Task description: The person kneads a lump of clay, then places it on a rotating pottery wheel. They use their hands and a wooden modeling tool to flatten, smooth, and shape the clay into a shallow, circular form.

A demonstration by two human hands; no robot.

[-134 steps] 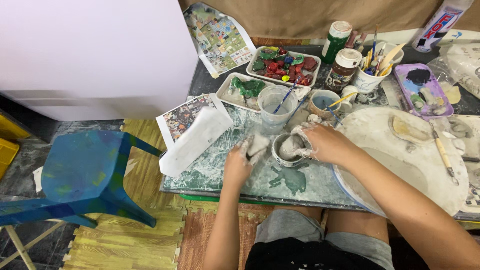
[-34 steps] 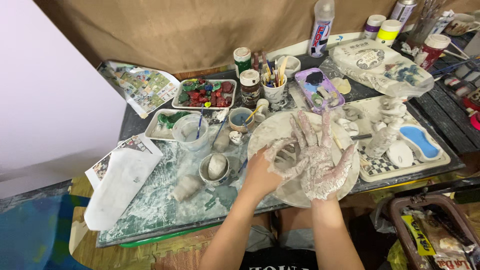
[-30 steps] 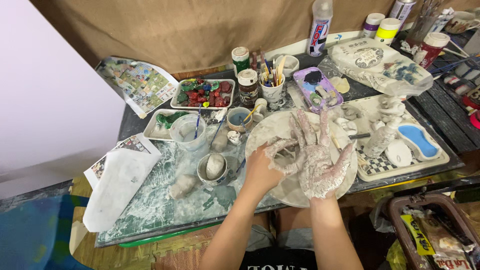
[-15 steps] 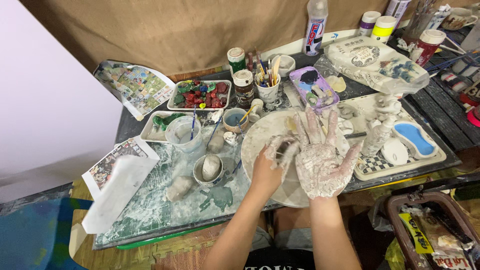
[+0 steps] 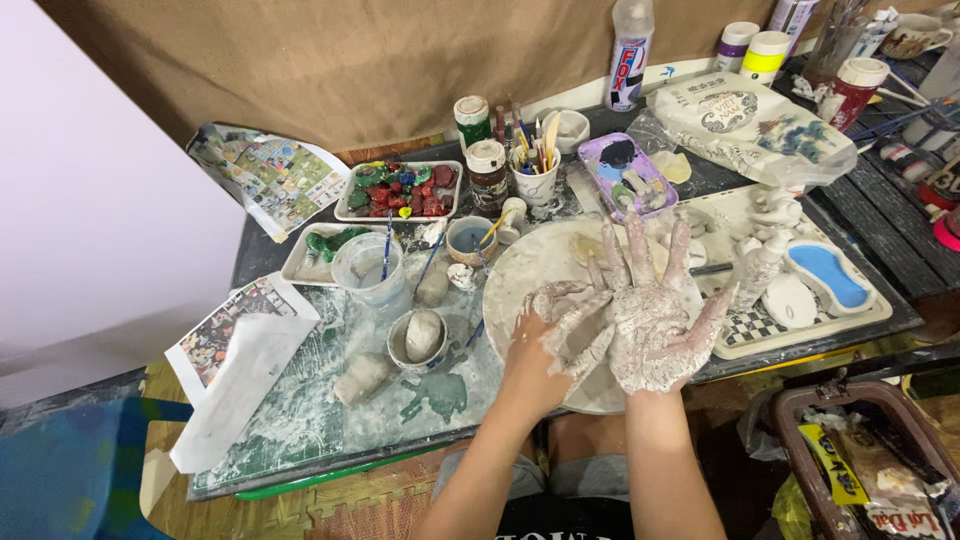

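Head view: right hand [image 5: 655, 325] was spread flat, palm up, five fingers splayed, coated in wet grey clay, gripping nothing. Left hand [image 5: 560, 335] was curled, its clay-smeared fingers pressed against the right palm's edge, holding no object. Both hovered over one round white board [image 5: 520, 275] at the table's front edge. Left of it sat one small bowl [image 5: 420, 340] with one clay lump inside, and one more clay lump [image 5: 362, 376] lay loose on the mat. Behind stood one clear water cup [image 5: 366, 268], one red-stone tray [image 5: 398, 190], one brush cup [image 5: 534, 175], one purple palette [image 5: 627, 172]
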